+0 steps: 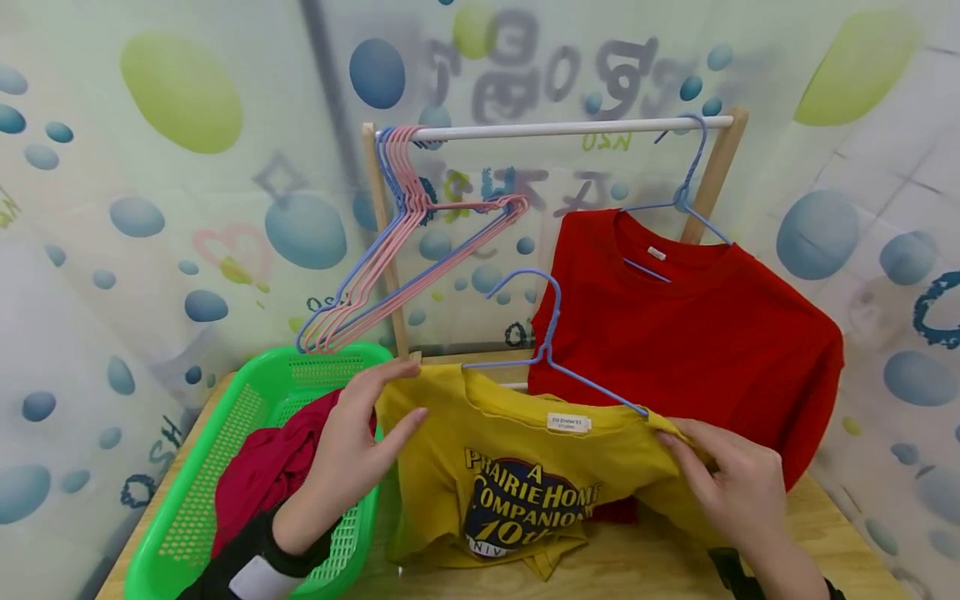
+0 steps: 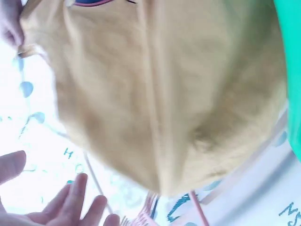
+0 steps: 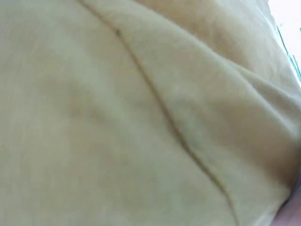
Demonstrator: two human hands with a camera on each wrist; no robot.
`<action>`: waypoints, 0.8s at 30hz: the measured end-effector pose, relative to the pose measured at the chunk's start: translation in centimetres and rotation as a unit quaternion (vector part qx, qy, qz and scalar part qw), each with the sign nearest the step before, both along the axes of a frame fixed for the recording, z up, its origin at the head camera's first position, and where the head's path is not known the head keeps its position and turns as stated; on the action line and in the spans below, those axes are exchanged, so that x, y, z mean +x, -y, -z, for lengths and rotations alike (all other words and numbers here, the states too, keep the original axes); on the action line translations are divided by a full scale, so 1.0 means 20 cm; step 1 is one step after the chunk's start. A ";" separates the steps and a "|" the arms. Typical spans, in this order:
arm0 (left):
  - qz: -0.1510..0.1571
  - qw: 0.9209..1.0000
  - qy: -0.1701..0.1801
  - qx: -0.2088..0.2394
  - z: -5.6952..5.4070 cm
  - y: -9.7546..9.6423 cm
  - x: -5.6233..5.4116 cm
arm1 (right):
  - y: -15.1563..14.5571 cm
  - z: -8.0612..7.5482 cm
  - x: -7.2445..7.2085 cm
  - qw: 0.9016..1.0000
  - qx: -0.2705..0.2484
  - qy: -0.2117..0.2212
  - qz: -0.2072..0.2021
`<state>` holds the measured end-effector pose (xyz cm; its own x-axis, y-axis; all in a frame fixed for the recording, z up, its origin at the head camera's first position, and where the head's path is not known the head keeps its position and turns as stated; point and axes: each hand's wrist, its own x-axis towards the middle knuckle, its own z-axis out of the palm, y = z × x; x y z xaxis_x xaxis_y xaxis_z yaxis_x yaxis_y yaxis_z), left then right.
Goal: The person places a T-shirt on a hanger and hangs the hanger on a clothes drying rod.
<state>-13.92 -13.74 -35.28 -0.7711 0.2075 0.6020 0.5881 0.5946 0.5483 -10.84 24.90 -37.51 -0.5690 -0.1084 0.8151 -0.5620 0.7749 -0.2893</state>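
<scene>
A yellow T-shirt (image 1: 427, 433) with a dark printed logo hangs on a blue hanger (image 1: 552, 333), whose hook stands free above the collar. My right hand (image 1: 731, 475) pinches the shirt's right shoulder near the hanger's end. By the left shoulder is my left hand (image 1: 360, 442), thumb apart from the fingers; in the left wrist view its fingers (image 2: 77, 197) are spread with nothing between them. Yellow cloth (image 3: 117, 141) fills most of the right wrist view, and only a sliver of the right hand shows there.
A red shirt (image 1: 675, 333) on another blue hanger hangs from the rack's white bar (image 1: 555, 128). Several pink and blue hangers (image 1: 405, 208) hang at its left end. A green basket (image 1: 187, 492) with crumpled dark-red cloth (image 1: 273, 458) stands on the wooden table (image 1: 840, 550).
</scene>
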 end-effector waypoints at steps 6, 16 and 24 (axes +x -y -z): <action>-0.006 1.000 0.011 0.000 0.06 -0.04 0.14 | -0.06 0.02 0.00 0.999 -0.009 -0.011 0.032; 0.008 1.000 -0.007 0.012 0.18 -0.15 0.28 | -0.11 0.05 0.01 0.995 -0.036 -0.024 0.087; -0.016 0.999 -0.007 0.029 0.28 -0.23 0.27 | -0.11 0.01 0.02 0.985 -0.030 -0.006 0.171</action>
